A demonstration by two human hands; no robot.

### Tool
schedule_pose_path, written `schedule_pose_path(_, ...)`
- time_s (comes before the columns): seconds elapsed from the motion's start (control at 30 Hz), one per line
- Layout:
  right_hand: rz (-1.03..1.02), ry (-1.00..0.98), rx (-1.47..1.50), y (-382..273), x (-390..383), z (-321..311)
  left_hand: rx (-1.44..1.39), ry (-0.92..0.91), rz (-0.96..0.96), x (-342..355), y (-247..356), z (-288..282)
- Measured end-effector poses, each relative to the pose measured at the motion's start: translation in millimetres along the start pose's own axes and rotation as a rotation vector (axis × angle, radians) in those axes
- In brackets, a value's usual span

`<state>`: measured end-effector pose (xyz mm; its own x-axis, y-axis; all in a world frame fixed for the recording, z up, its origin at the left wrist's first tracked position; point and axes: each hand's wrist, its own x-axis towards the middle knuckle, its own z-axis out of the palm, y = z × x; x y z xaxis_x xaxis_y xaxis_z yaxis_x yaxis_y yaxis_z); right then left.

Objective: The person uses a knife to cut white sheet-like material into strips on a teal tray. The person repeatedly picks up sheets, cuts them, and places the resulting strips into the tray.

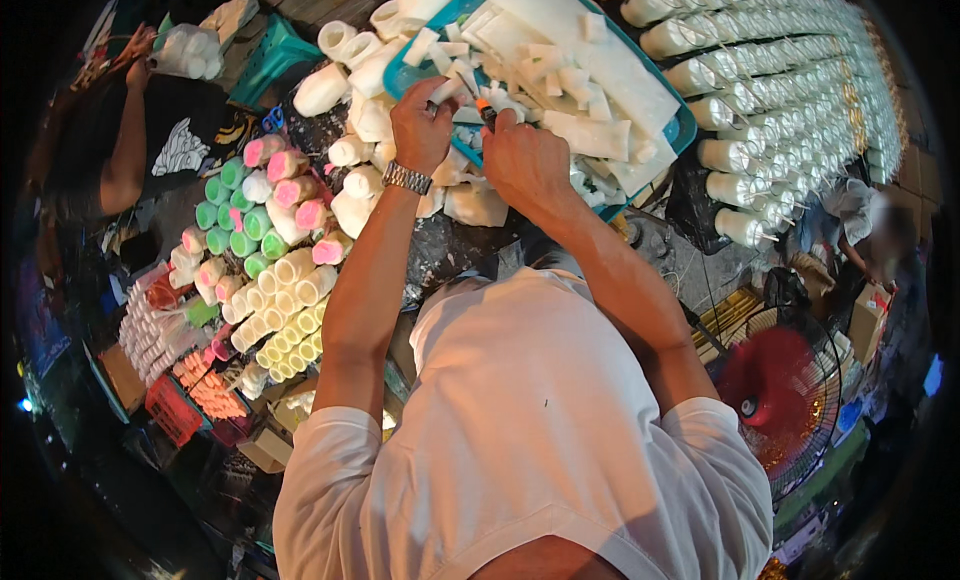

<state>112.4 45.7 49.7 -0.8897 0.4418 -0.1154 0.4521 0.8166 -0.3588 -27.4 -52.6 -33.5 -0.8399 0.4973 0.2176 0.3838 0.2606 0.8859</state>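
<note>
My left hand (420, 130), with a metal-banded watch (407, 177) at its wrist, is closed on a small white wax-like piece (446, 91). My right hand (526, 167) grips a knife-like tool with an orange-and-black handle (486, 110). Its thin tip points up and left toward the piece; its exact kind is partly hidden by my fingers. Both hands are over the near left edge of a blue-green plastic tub (684, 128). Inside the tub lie large white wax-like slabs (622, 77) and many broken chunks (575, 83).
Rows of white cylinders (730, 158) stand at the far right. To the left are white cups (340, 40), green-topped candles (218, 188), pink-topped candles (296, 191) and yellow hollow cylinders (290, 345). A caged red fan (770, 395) is at lower right. Another person's arm (125, 145) shows at upper left.
</note>
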Motion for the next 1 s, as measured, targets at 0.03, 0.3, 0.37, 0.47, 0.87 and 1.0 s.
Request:
schedule_pose_path(0.03,-0.014,0.01,0.001,-4.7,-0.6,2.7,0.073,0.03,0.113,0.3,-8.8,-7.4)
schedule_pose_path(0.3,-0.116,-0.149,-0.039,-3.9,10.2,55.3,0.245,0.129,-0.034,15.3,-5.5,-55.4)
schedule_pose_path(0.37,-0.127,-0.176,-0.073,6.2,14.3,66.8,0.307,0.156,-0.034,17.8,-12.3,-58.6)
schedule_pose_path(0.47,-0.005,-0.203,-0.088,14.0,24.2,71.0,0.244,0.059,-0.036,12.7,-8.0,-58.1)
schedule_pose_path(0.87,0.179,0.015,0.029,18.7,4.1,41.2,0.213,-0.058,0.069,-14.2,13.1,-22.1)
schedule_pose_path(1.0,0.175,0.061,0.049,4.5,-3.9,47.1,0.27,-0.044,0.067,-14.4,-18.6,-10.0)
